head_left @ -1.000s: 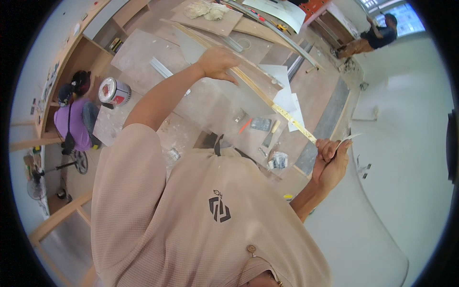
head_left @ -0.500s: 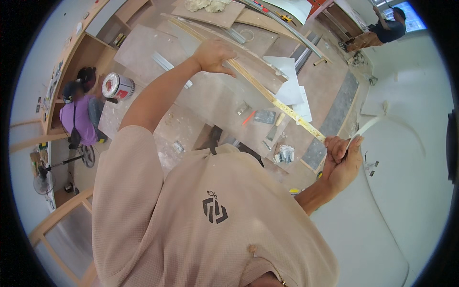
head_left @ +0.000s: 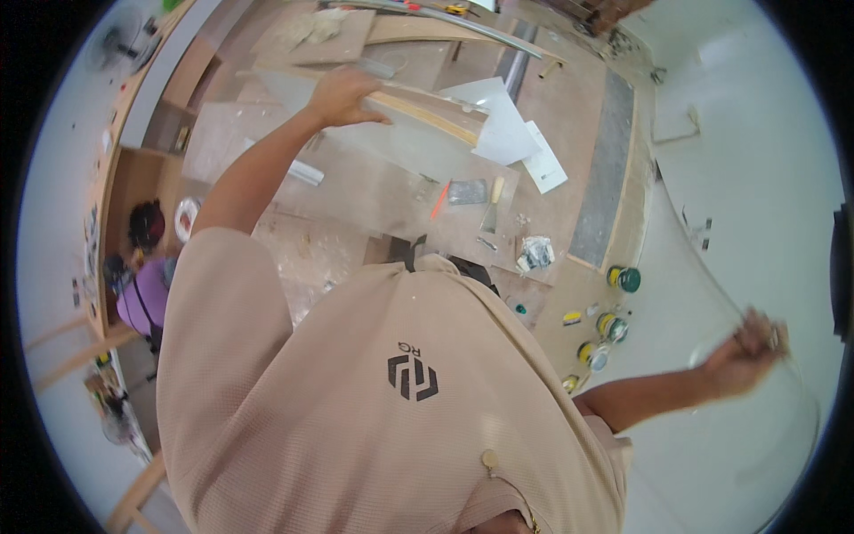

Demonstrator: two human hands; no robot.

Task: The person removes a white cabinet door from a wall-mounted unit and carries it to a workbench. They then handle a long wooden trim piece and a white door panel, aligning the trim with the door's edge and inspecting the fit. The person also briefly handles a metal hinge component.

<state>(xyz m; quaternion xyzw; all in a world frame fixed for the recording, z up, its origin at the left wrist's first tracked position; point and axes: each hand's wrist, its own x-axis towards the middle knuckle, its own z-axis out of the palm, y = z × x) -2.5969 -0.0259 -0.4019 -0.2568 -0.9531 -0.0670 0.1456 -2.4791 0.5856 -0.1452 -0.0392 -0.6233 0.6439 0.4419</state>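
My left hand [head_left: 345, 96] is closed over the upper edge of a long pale board [head_left: 418, 114], thumb on the near side. The board's bare wooden edge slants down to the right. Far out to the right, my right hand [head_left: 754, 349] is blurred by motion, its fingers pinched together on what looks like a thin pale strip; the strip's outline is too smeared to follow. Below the board lie a grey block [head_left: 468, 192], an orange stick [head_left: 439, 201], a putty knife [head_left: 494, 206] and a crumpled pack [head_left: 535, 254].
White sheets [head_left: 509, 125] lie beyond the board's end, beside a grey floor strip [head_left: 603, 169]. Several tins, including a green-lidded tin [head_left: 624, 278], stand by the right wall. A person in purple [head_left: 147, 295] crouches at left, near a paint bucket [head_left: 187, 218] partly behind my arm.
My right hand has swung outward to the right, away from the board's end, and the yellowish strip that stretched there is gone from it. My left hand stays on the board; the view has shifted.
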